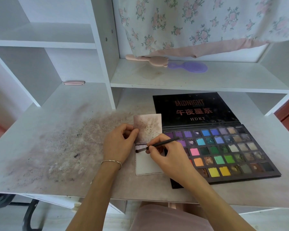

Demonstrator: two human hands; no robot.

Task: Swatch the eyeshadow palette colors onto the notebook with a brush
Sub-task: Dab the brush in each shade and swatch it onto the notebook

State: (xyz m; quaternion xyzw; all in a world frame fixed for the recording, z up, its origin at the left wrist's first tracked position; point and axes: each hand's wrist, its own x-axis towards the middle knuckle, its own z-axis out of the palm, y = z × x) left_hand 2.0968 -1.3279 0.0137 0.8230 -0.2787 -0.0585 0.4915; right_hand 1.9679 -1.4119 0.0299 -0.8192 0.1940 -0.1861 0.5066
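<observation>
White wood makes up the desk point(40, 130), and its left part is dirty with grey and pink powder smudges point(65, 147). A small pink thing point(74, 83) lies far back on the left, by the shelf wall.

The left hand point(119, 144) is next. A thin bracelet point(111, 162) sits on its wrist. Its thumb and fingers pinch the left edge of the lifted top page of the notebook point(148, 162). That page stands up and is smudged with brown and pink. The lower page lies flat on the desk, mostly white, near the middle of the desk and just left of the palette.

The right hand point(165, 152) has its fingers curled tight around a thin black brush point(158, 144). The brush tip touches the top left of the flat page, where there is a dark mark.

The eyeshadow palette point(223, 147) lies open on the right, touching the notebook's right side. It has rows of purple, blue, green, pink, orange and yellow squares. Its black lid point(193, 109) lies flat on the far side with red words on it.

On the far shelf point(207, 80) lie a pink brush point(148, 60) and a purple hairbrush point(188, 67). A flowery cloth point(207, 22) hangs above them.
</observation>
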